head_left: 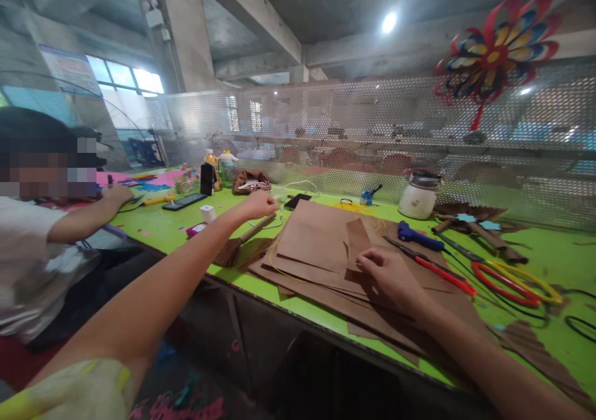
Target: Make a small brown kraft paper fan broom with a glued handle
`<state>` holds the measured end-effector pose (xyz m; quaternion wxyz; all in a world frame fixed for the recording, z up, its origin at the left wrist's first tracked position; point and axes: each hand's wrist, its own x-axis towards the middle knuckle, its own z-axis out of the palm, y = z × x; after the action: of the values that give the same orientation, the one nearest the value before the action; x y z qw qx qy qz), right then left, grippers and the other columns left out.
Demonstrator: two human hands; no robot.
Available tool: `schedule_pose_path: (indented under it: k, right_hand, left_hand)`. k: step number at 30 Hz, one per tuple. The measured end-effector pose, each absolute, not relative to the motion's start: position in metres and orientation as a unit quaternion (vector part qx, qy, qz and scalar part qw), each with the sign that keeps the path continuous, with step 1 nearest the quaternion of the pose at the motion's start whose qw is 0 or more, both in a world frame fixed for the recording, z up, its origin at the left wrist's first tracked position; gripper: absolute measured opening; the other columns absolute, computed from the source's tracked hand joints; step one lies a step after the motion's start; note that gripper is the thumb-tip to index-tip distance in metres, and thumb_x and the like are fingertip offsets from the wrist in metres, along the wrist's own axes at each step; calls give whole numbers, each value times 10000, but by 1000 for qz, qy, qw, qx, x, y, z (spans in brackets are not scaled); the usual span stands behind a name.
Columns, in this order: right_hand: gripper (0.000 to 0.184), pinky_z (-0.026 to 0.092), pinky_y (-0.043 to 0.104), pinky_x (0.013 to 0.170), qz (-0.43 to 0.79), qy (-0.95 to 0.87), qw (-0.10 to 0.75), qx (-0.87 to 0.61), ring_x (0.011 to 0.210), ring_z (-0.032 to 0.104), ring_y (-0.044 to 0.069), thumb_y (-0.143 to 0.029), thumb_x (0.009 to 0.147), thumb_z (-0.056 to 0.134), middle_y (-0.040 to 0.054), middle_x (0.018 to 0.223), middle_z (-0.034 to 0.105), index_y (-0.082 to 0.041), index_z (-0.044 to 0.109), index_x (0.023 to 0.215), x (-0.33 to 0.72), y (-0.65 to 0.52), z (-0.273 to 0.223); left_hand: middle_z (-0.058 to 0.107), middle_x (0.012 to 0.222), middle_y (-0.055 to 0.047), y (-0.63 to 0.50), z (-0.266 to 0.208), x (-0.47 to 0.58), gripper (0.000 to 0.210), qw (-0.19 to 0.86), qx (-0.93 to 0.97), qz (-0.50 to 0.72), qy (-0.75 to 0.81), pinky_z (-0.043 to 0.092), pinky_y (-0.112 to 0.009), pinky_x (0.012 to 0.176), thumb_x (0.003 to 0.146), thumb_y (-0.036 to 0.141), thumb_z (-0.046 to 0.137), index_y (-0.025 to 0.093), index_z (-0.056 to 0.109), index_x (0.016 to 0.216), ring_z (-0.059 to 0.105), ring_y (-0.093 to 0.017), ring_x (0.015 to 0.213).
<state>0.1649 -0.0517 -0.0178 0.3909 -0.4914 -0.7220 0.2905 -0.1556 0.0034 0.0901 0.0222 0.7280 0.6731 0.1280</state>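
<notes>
My right hand (390,278) pinches the lower edge of a small strip of brown paper (358,240) between thumb and fingers. The strip stands up at a tilt over a stack of brown paper sheets (311,237). My left hand (259,205) is raised beyond the stack's left side with its fingers curled closed; what they hold, if anything, is hidden. Just below that hand lies a pleated brown paper piece (228,252) with a narrow stem. A thin yellow string (274,266) curves over the left edge of the sheets.
Right of the stack lie a blue glue gun (419,236), a red cutter knife (444,275) and red-and-yellow-handled scissors (507,282). A lidded white jar (419,196) and phones (298,201) stand or lie further back. Mesh panel (344,128) borders the green table (326,322). A person (41,233) sits left.
</notes>
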Motion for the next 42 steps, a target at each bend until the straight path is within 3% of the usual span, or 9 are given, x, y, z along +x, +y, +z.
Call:
schedule_pose_path:
  k: [2,9,15,20,25,28,32,37,42]
  right_hand:
    - [244,415,260,583,292,-720,396,-490,632,579,175,-351,754,498,24,645,646,-163,643,697,166,-51,-18]
    - [235,370,225,479,340,-683,409,-500,534,522,137,-353,742,516,1,574,582,-165,624,652,167,-50,-19]
    - [224,339,218,417,360,-676,407,-497,452,467,108,-366,717,546,-7,572,574,-160,627,678,166,-48,-21]
    - [216,317,216,398,359,-670,414,-500,435,432,98,-351,693,544,-10,551,554,-153,627,670,164,-50,-17]
    - [335,367,219,467,343,-663,447,-494,522,480,115,-242,669,497,1,653,596,-148,647,954,163,-50,-13]
    - [429,378,229,501,350,-656,460,-485,555,485,119,-212,652,469,17,717,620,-130,626,1043,162,-49,-13]
    - [421,391,239,515,403,-636,458,-473,558,498,127,-218,646,459,17,705,623,-118,631,1018,162,-48,-14]
    - [292,435,248,550,414,-624,467,-471,636,571,150,-217,648,462,27,753,652,-151,663,849,161,-48,-17]
    - [195,409,223,454,493,-567,458,-475,572,607,157,-203,630,502,8,640,625,-170,638,766,160,-51,-13]
  left_hand:
    - [657,700,-113,5,83,-181,309,-20,691,62,720,364,-272,626,735,378,529,121,691,681,571,-206,699]
    - [682,790,-163,0,53,-224,397,12,662,-31,749,379,-270,612,719,469,531,111,700,703,588,-224,679]
    - [693,842,-145,0,36,-222,355,18,666,-25,745,383,-258,609,724,401,522,118,706,836,595,-207,681]
    - [688,816,-149,-2,38,-222,268,-5,655,-2,755,379,-268,600,718,326,533,112,688,766,601,-225,689]
    - [668,705,-106,-15,65,-228,254,-29,642,47,765,361,-262,554,771,335,480,130,630,772,588,-211,626]
    - [642,652,-36,-33,90,-226,210,-26,637,143,757,347,-221,527,797,338,473,154,575,799,561,-159,572]
    - [610,680,15,-66,128,-205,202,19,691,246,679,346,-180,557,834,350,482,168,565,863,520,-113,618]
    - [570,663,10,-97,176,-151,267,113,738,345,569,328,-175,556,833,379,533,156,604,961,466,-86,596]
    - [606,701,-3,-101,209,-92,244,81,824,274,490,372,-215,615,746,291,631,179,661,961,520,-123,657]
